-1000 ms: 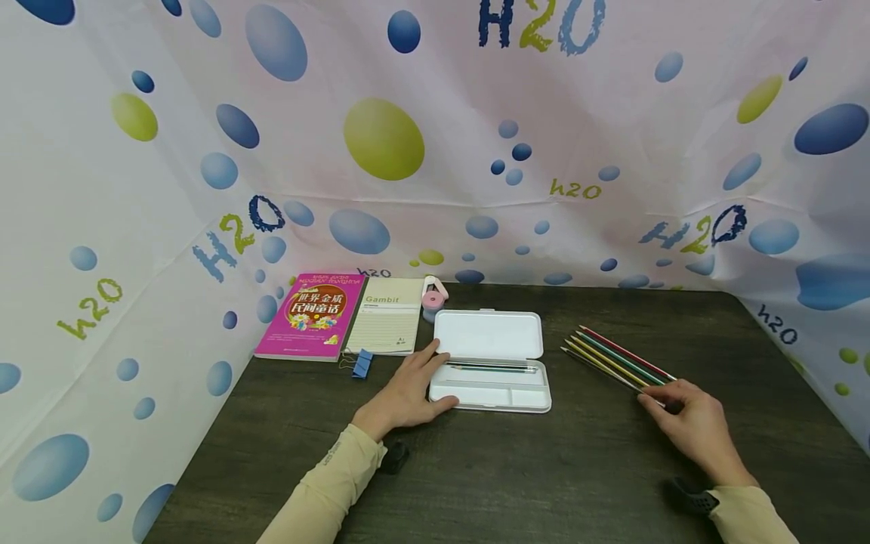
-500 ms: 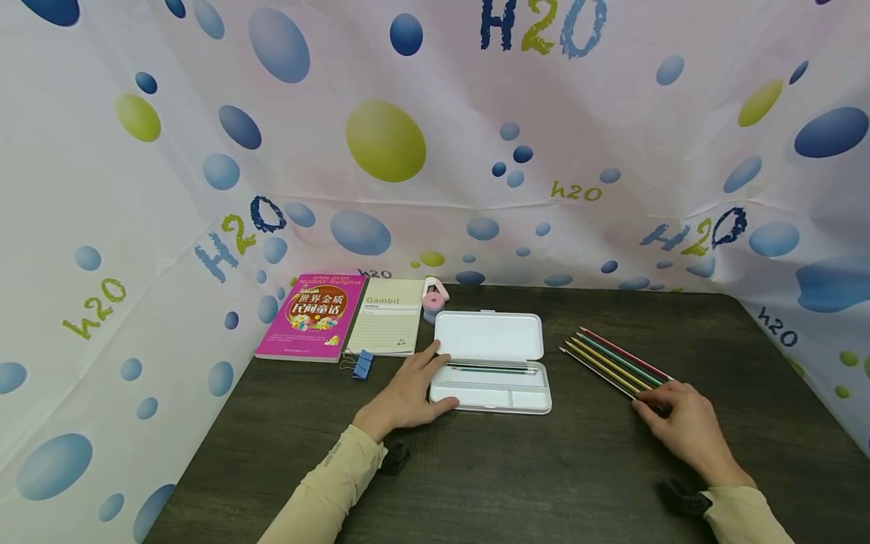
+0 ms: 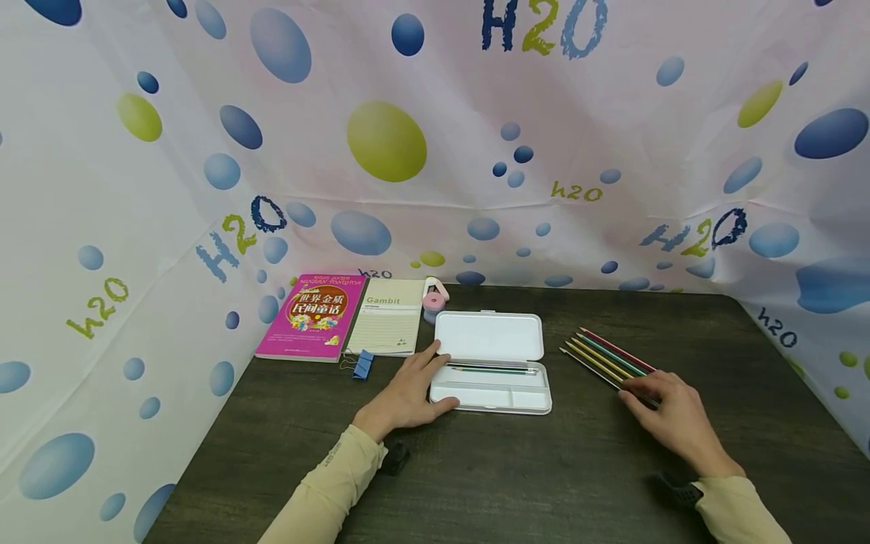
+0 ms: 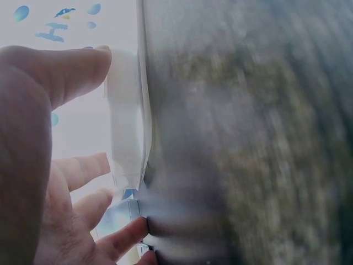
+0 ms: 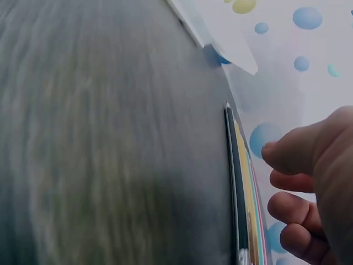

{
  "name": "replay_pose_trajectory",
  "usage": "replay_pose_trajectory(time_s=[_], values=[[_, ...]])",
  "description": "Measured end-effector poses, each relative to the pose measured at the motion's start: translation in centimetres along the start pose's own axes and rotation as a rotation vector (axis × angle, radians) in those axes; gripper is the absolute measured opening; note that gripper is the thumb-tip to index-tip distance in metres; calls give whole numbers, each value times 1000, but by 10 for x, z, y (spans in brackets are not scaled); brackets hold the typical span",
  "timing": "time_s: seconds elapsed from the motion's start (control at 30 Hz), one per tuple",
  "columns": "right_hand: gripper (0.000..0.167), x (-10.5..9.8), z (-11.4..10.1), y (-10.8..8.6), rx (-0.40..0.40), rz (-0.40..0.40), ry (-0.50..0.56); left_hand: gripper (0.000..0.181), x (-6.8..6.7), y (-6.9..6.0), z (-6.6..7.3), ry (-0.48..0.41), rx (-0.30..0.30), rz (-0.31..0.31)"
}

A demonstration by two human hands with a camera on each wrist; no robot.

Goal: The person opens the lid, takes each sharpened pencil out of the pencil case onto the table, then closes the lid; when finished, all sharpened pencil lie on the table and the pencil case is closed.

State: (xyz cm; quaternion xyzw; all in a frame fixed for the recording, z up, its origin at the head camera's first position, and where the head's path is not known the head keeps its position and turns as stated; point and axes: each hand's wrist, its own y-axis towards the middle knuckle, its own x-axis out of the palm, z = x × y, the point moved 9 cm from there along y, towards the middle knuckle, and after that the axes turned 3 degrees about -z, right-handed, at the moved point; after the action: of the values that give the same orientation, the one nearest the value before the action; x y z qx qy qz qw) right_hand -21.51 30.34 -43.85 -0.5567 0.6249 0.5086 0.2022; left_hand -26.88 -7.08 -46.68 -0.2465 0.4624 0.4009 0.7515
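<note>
The left hand (image 3: 408, 393) lies at the left end of an open white pencil case (image 3: 530, 397), thumb on its front edge and fingers spread along its left side. Inside the case's back compartment lie slim pencils (image 3: 492, 370). Further right, the right hand (image 3: 676, 419) is over the lower ends of several coloured pencils (image 3: 601, 357), which lie side by side and slant on the table. In the right wrist view the thumb and bent fingers of the right hand (image 5: 309, 187) are beside the pencils (image 5: 237, 182); contact is unclear. The left wrist view shows the left thumb (image 4: 83, 69) against the case (image 4: 127, 121).
A pink book (image 3: 309, 321) and a cream notebook (image 3: 385, 321) lie at the back left of the dark table (image 3: 516, 483), with a blue binder clip (image 3: 363, 365) in front. A pink and white item (image 3: 433, 301) stands behind the case. Patterned cloth (image 3: 462, 91) borders the table.
My right hand has moved left and slightly up along the pencils, covering more of their lower ends. My left hand and the case have stayed in place.
</note>
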Motion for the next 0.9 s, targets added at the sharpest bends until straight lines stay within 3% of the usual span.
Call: replay_pose_trajectory(time_s=[0.3, 0.63, 0.9], values=[[12, 11, -28, 16, -54, -7, 39, 80, 0, 0, -1, 3, -4, 0], [19, 39, -57, 31, -78, -113, 112, 80, 0, 1, 0, 8, -6, -5], [18, 55, -86, 42, -187, -108, 177, 79, 0, 1, 0, 7, -2, -7]])
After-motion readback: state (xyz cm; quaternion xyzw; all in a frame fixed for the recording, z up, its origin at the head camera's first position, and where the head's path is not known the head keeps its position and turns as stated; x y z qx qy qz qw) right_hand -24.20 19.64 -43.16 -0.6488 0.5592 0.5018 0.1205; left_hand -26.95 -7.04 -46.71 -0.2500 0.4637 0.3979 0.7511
